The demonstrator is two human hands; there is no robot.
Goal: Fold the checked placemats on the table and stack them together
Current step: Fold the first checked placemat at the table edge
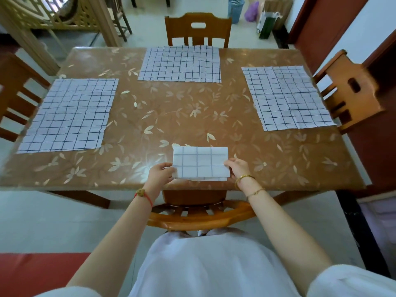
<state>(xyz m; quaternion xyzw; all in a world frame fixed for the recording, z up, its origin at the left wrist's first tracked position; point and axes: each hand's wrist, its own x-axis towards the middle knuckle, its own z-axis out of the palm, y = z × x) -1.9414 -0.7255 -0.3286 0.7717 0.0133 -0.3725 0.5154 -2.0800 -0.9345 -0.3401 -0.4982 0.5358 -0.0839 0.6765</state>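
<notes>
Folded placemat (201,162): small white rectangle with a dark check, several layers thick. It lies flat on the table (171,116) close to the near edge, roughly centred between the two hands. The layer edges show along its near side.
Left hand (159,173): at the left end of the folded placemat. The fingers are curled and clamped on that edge, thumb on top.
Right hand (237,168): at the right end of the folded placemat. The fingers are bent and pinch that edge; the fingertips are partly hidden behind the hand.
Left placemat (70,115): spread open flat on the left side of the table, lightly creased, well apart from the folded one.
Far placemat (181,64): spread open at the far edge, in front of the far chair (198,28).
Right placemat (287,97): spread open on the right side; its outer corner reaches the table edge beside the right chair (351,91).
Table surface: brown with a pale leaf pattern, glossy.
Near chair (199,217): wooden, pushed in under the near edge, between the forearms.
Wrists: red cord (144,195) on the left, gold bangle (244,177) on the right.
Background: blue basket (236,9) on the floor beyond the far chair.
</notes>
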